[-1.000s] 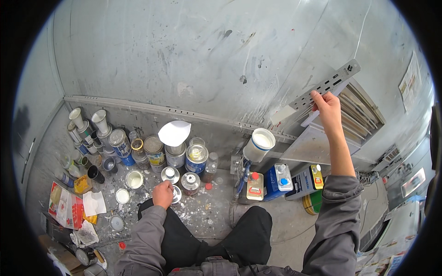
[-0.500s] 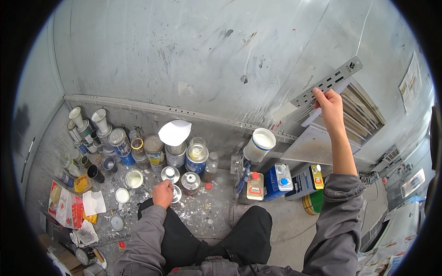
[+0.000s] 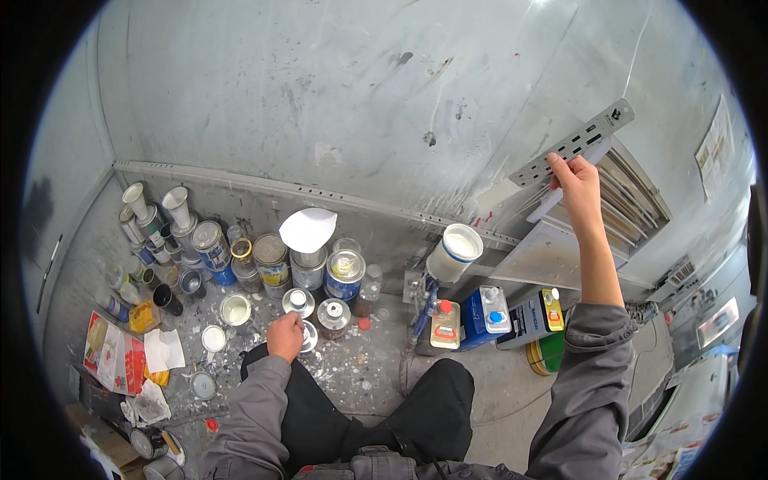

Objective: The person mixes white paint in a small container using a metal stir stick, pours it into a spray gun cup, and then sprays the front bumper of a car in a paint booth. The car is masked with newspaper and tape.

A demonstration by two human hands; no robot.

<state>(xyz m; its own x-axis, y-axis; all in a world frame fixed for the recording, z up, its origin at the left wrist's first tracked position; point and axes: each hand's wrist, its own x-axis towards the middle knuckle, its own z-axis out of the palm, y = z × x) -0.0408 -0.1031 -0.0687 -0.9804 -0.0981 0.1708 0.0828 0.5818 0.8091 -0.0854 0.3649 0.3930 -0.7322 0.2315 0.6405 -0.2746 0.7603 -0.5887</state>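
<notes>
My right hand (image 3: 570, 178) grips a flat perforated metal strip (image 3: 602, 123), tilted up to the right against the grey wall, with a pale tip at its lower end. Behind it a slatted opening (image 3: 626, 190) sits in the wall. My left hand (image 3: 285, 334) is down among the tins, fingers curled on a silver-topped can (image 3: 308, 346) that they partly cover. Next to that stand two more low metal cans (image 3: 334, 318) with spouts and a tall can (image 3: 346, 284) with a clear cup on top.
Paint tins (image 3: 214, 252), cups (image 3: 234, 310) and a white paper cone (image 3: 308, 230) crowd the left. A spray gun (image 3: 422, 316) with white pot (image 3: 454, 253) stands centre-right beside rectangular solvent cans (image 3: 486, 312). Cardboard and rags (image 3: 146, 400) lie far left; my knees are below.
My right hand and the strip have shifted slightly up and to the right. My left hand holds the same position on the can. The whole view has moved very slightly.
</notes>
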